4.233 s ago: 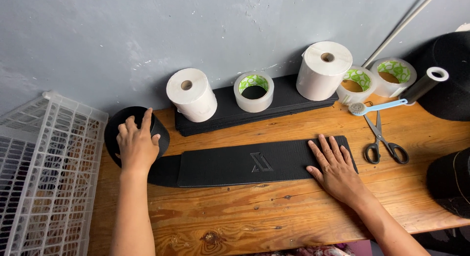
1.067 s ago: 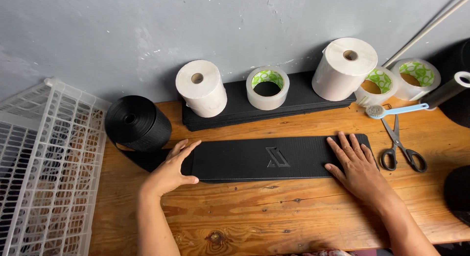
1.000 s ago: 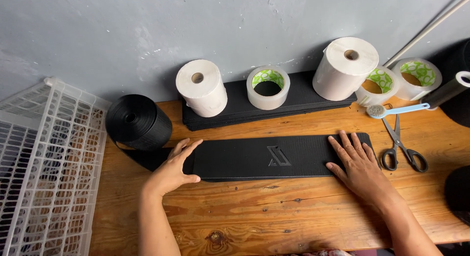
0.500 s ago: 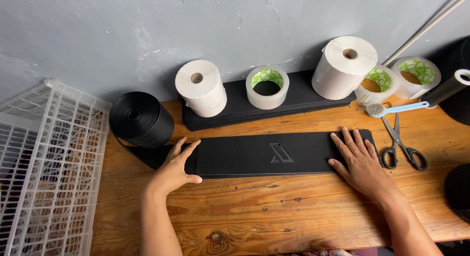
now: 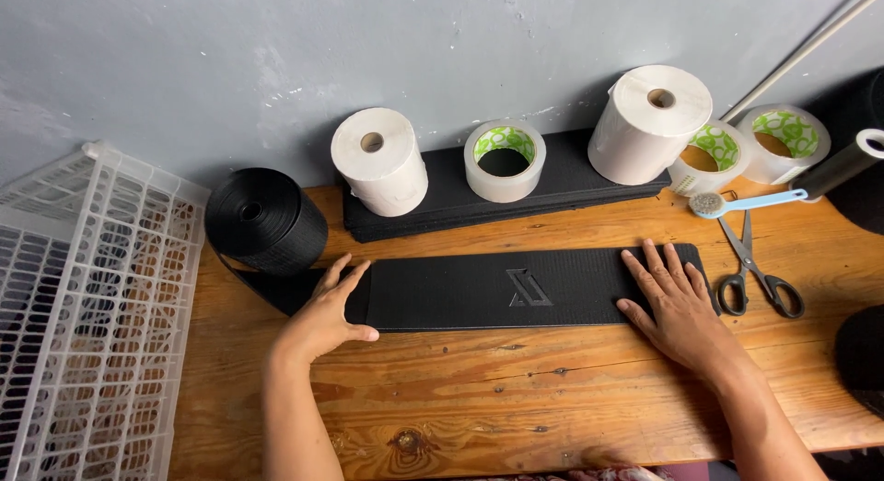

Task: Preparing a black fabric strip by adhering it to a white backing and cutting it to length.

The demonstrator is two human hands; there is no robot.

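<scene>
Both hands lie flat with fingers spread on a long black mat (image 5: pixel 516 288) that stretches across the wooden table (image 5: pixel 516 398): the left hand (image 5: pixel 327 311) presses its left end, the right hand (image 5: pixel 677 301) its right end. Just right of the right hand lie scissors (image 5: pixel 760 278) and a blue brush (image 5: pixel 746 203). Beyond the left hand stands a black roll (image 5: pixel 265 220). Farther back, against the wall, white paper rolls (image 5: pixel 379 161) and tape rolls (image 5: pixel 504 159) sit on a black slab (image 5: pixel 552 182). A white wire crate (image 5: pixel 83 306) stands left of the left hand.
</scene>
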